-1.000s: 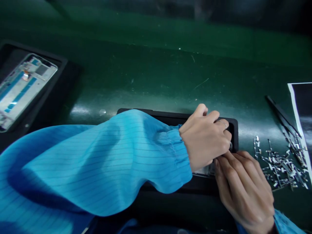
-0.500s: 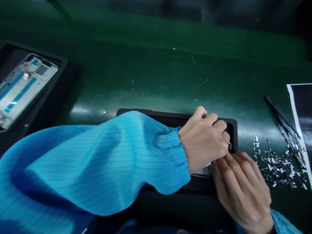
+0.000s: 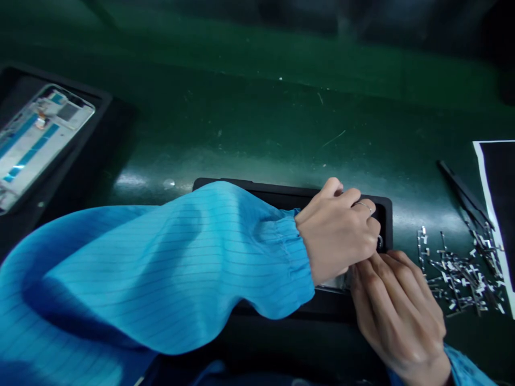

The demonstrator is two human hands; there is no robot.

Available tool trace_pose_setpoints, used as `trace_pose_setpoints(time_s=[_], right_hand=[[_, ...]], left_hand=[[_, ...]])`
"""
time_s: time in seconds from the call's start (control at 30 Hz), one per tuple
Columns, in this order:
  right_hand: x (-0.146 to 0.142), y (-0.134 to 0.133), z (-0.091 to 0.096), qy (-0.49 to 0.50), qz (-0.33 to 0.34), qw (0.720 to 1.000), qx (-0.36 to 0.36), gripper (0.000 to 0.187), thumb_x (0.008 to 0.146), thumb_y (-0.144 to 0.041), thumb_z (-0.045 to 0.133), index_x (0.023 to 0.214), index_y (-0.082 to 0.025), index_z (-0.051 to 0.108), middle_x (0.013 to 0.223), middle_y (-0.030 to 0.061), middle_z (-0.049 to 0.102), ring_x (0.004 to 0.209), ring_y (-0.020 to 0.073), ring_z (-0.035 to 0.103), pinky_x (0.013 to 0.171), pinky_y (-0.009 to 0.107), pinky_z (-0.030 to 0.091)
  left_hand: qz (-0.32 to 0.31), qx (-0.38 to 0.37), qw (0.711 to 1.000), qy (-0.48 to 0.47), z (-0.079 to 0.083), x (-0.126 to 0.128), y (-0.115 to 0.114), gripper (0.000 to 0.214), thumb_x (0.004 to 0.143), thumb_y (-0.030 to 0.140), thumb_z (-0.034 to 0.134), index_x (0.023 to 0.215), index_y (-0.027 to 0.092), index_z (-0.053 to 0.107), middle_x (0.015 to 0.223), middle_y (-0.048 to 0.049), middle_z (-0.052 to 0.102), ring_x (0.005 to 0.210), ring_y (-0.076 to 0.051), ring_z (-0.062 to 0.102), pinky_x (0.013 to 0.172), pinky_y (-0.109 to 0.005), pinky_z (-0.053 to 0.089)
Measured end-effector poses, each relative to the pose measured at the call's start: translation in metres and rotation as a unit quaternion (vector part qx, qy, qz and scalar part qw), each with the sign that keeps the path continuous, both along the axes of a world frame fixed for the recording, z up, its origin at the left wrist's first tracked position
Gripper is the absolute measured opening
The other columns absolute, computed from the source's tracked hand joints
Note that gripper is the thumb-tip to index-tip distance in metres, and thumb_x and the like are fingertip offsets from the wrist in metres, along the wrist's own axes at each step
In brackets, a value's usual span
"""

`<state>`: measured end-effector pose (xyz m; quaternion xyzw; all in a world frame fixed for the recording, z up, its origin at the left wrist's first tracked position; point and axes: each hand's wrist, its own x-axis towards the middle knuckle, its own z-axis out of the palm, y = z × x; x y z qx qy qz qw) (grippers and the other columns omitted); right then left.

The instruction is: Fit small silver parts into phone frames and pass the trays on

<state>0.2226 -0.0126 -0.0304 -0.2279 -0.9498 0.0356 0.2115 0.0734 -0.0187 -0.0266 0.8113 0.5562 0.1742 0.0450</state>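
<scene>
My left hand [image 3: 341, 230], with a ring on one finger, reaches across a black tray [image 3: 273, 188] from the left. Its fingers are curled down, and their tips are out of sight. Against it presses my right hand [image 3: 402, 311], fingers bent and bunched together at the tray's right end. Both hands meet over a partly hidden flat part [image 3: 336, 283] in the tray, of which only a pale, shiny strip shows. Whatever the fingertips pinch is covered by the hands.
Several small flex-cable-like parts [image 3: 469, 279] lie in a pile at the right. Black tweezers [image 3: 462, 190] rest above them, beside a white-edged black sheet [image 3: 497, 198]. At the far left, another black tray [image 3: 102, 99] holds an opened phone frame [image 3: 48, 134] with blue strips.
My hands keep almost the same place and grip over the tray. The view has shifted very slightly.
</scene>
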Motion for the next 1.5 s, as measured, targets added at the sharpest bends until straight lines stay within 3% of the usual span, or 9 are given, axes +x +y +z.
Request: trace_pose_setpoints(time_s=[0.37,0.63,0.9,1.03,1.2,1.27,1.4,1.5], right_hand=[[0.000,-0.002,-0.003,-0.008,0.002,1.000,0.030,0.008,0.072,-0.003,0.050,0.078,-0.003,0.055,0.075,0.0138,0.061,0.076,0.0228,0.056,0.070,0.039,0.047],[0.002,-0.001,-0.002,0.002,-0.002,1.000,-0.010,0.013,0.071,-0.002,0.053,0.083,-0.004,0.055,0.085,0.0145,0.060,0.084,0.0214,0.055,0.076,0.037,0.046],[-0.001,-0.001,-0.004,-0.012,-0.004,1.000,0.024,0.008,0.071,-0.002,0.048,0.069,-0.005,0.055,0.070,0.0122,0.059,0.073,0.0212,0.055,0.071,0.041,0.046],[-0.001,-0.001,-0.003,0.010,-0.007,1.000,0.013,0.007,0.070,-0.001,0.049,0.068,-0.006,0.054,0.066,0.0112,0.058,0.072,0.0205,0.055,0.071,0.041,0.046],[-0.002,0.000,-0.004,0.005,-0.014,1.000,0.015,0.007,0.072,-0.002,0.049,0.075,-0.004,0.055,0.081,0.0148,0.061,0.074,0.0211,0.055,0.070,0.039,0.046],[-0.002,0.001,-0.004,0.004,-0.017,1.000,0.013,0.008,0.072,-0.003,0.051,0.078,-0.004,0.055,0.088,0.0151,0.060,0.074,0.0203,0.055,0.072,0.038,0.046],[0.000,0.001,-0.004,-0.004,-0.015,1.000,0.004,0.014,0.072,-0.003,0.051,0.085,-0.005,0.055,0.094,0.0139,0.059,0.077,0.0192,0.055,0.074,0.036,0.045],[0.002,0.000,-0.004,-0.003,-0.017,1.000,0.003,0.019,0.073,-0.003,0.049,0.091,-0.005,0.053,0.098,0.0141,0.057,0.078,0.0187,0.054,0.074,0.036,0.044]], left_hand=[[-0.002,0.005,1.000,-0.012,-0.002,0.001,0.001,0.019,0.068,0.002,0.034,0.066,0.011,0.050,0.067,-0.0060,0.047,0.069,-0.020,0.042,0.063,-0.035,0.032],[0.002,0.007,1.000,-0.010,-0.003,0.000,0.000,0.013,0.068,0.005,0.039,0.064,0.012,0.049,0.067,-0.0060,0.048,0.067,-0.019,0.042,0.062,-0.034,0.032],[0.038,0.061,0.997,0.007,-0.004,0.008,-0.001,0.024,0.075,0.004,0.032,0.059,0.013,0.047,0.060,-0.0053,0.048,0.058,-0.018,0.044,0.054,-0.031,0.029],[0.011,0.074,0.996,0.041,0.001,0.005,-0.006,0.020,0.079,0.007,0.034,0.071,0.010,0.052,0.059,-0.0036,0.049,0.055,-0.016,0.044,0.053,-0.030,0.030],[-0.047,0.128,0.990,0.039,0.001,-0.006,-0.011,0.025,0.079,0.006,0.035,0.060,0.012,0.051,0.058,-0.0034,0.051,0.054,-0.015,0.040,0.059,-0.031,0.033],[-0.029,0.140,0.990,0.014,-0.003,-0.009,-0.011,0.026,0.079,0.007,0.035,0.060,0.012,0.051,0.060,-0.0036,0.051,0.056,-0.015,0.040,0.060,-0.031,0.033],[0.041,0.034,0.997,-0.054,-0.008,-0.012,-0.010,0.023,0.079,0.010,0.034,0.064,0.013,0.051,0.069,-0.0041,0.050,0.062,-0.015,0.037,0.058,-0.030,0.029],[0.050,-0.026,0.995,-0.086,-0.008,-0.013,-0.011,0.020,0.078,0.010,0.036,0.065,0.013,0.050,0.072,-0.0035,0.049,0.063,-0.014,0.036,0.058,-0.030,0.026]])
